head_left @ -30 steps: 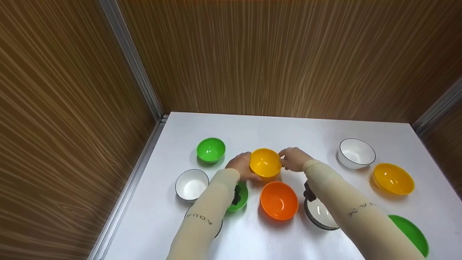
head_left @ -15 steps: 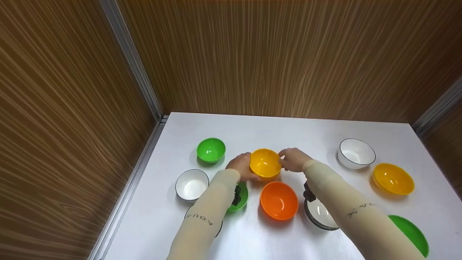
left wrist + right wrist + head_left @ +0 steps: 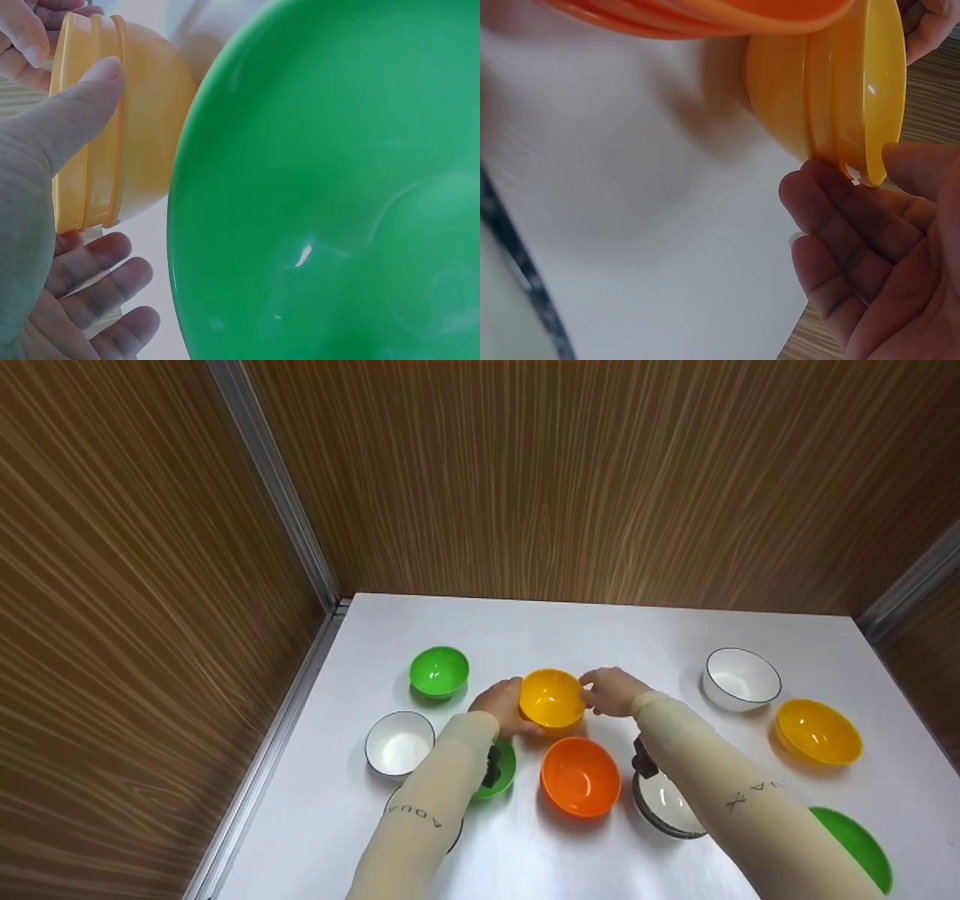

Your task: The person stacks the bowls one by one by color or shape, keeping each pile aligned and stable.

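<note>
A yellow bowl [image 3: 551, 697] stands upright at the middle of the white table, with ridged bands below its rim in the wrist views. My left hand [image 3: 501, 706] grips its left side, the thumb [image 3: 86, 112] laid along the outer wall and the other fingers spread past the rim. From the right, my right hand [image 3: 613, 691] pinches the rim, thumb at the edge and fingertips against the outside. Just in front is an orange bowl [image 3: 580, 777]. A green bowl [image 3: 501, 771] sits partly hidden under my left forearm and looms large in the left wrist view [image 3: 322, 187].
Left of my hands are a small green bowl [image 3: 439, 672] and a white bowl [image 3: 400, 744]. Dark-rimmed white bowls [image 3: 670, 808] lie partly under my right arm. Farther right stand a white bowl [image 3: 741, 680], a yellow bowl [image 3: 817, 732] and a green one [image 3: 855, 846]. Wood-patterned walls border the table.
</note>
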Tool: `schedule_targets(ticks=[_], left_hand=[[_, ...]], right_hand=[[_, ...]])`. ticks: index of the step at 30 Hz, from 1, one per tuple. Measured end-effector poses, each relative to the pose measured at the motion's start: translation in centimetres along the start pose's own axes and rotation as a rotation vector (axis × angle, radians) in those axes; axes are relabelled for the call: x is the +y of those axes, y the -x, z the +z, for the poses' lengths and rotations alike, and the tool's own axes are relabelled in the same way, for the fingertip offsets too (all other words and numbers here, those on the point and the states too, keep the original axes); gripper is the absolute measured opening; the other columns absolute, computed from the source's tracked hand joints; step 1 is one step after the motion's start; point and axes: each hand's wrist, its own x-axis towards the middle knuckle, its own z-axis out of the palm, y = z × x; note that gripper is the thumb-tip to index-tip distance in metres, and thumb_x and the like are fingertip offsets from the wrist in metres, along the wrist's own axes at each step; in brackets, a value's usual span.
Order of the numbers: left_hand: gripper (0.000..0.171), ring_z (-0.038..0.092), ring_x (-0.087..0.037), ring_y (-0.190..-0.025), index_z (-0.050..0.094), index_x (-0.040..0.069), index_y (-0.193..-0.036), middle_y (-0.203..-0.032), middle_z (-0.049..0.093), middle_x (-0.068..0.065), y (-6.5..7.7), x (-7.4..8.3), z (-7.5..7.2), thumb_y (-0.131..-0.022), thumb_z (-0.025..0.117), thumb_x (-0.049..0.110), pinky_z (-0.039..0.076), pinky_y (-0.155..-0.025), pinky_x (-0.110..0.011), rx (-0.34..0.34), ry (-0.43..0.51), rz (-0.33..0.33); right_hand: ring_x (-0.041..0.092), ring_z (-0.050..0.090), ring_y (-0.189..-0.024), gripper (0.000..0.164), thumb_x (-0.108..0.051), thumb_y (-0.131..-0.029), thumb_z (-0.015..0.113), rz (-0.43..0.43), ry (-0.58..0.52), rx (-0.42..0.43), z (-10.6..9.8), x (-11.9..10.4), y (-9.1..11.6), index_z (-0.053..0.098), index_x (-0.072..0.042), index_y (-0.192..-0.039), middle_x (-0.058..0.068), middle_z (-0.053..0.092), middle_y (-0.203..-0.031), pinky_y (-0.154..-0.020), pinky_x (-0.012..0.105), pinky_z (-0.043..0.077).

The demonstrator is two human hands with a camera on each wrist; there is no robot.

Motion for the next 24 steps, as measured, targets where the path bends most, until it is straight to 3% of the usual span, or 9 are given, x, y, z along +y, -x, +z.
schedule_targets(ticks=[4,6,11,18,21,24], left_hand=[[0.081,0.053,-0.012,-0.112,0.048,0.018,-0.132,-0.120,0.058,0.006,-0.1,0.0,0.0,-0.066,0.086,0.046,0.040,-0.105,-0.033,0.006,0.000,0.016],[0.089,0.052,-0.014,-0.118,0.045,0.016,-0.138,-0.127,0.056,0.003,-0.1,0.0,0.0,-0.065,0.085,0.049,0.038,-0.107,-0.033,0.005,-0.009,0.010],[0.120,0.037,-0.021,-0.136,0.019,0.011,-0.154,-0.151,0.036,-0.008,0.1,0.2,0.0,-0.064,0.082,0.058,0.029,-0.113,-0.036,-0.018,-0.038,-0.039],[0.128,0.034,-0.023,-0.137,0.010,0.016,-0.156,-0.154,0.029,-0.008,0.1,0.7,-0.2,-0.060,0.083,0.060,0.029,-0.113,-0.038,0.020,-0.049,-0.025],[0.128,0.034,-0.022,-0.137,0.010,0.017,-0.156,-0.154,0.027,-0.008,-0.1,0.8,-0.1,-0.059,0.083,0.061,0.030,-0.113,-0.037,0.027,-0.064,-0.013],[0.129,0.034,-0.022,-0.137,0.011,0.016,-0.155,-0.154,0.028,-0.008,-0.2,0.9,0.0,-0.059,0.082,0.062,0.031,-0.112,-0.037,0.027,-0.070,0.001]], right_hand=[[0.021,0.067,-0.085,0.045,-0.021,-0.099,0.052,-0.009,-0.002,-0.009,-0.6,0.3,0.2,0.047,0.002,-0.137,0.013,0.068,-0.105,-0.085,0.046,0.055],[0.022,0.067,-0.087,0.047,-0.022,-0.099,0.052,-0.015,-0.002,-0.007,-0.9,0.6,0.3,0.045,0.002,-0.139,0.015,0.068,-0.107,-0.086,0.047,0.054],[0.025,0.067,-0.091,0.048,-0.022,-0.099,0.051,-0.024,-0.022,0.016,-2.4,2.0,1.2,0.043,0.000,-0.141,0.019,0.067,-0.111,-0.086,0.048,0.054],[0.030,0.068,-0.090,0.049,-0.021,-0.099,0.051,-0.098,-0.056,0.144,-6.0,5.6,4.3,0.042,0.006,-0.139,0.023,0.067,-0.109,-0.087,0.052,0.051],[0.031,0.069,-0.091,0.050,-0.024,-0.100,0.051,-0.112,-0.079,0.221,-8.1,7.8,6.4,0.043,0.007,-0.138,0.024,0.067,-0.109,-0.088,0.045,0.051],[0.029,0.068,-0.092,0.054,-0.030,-0.100,0.051,-0.066,-0.124,0.262,-10.2,10.4,8.5,0.042,0.008,-0.138,0.025,0.065,-0.113,-0.081,0.028,0.052]])
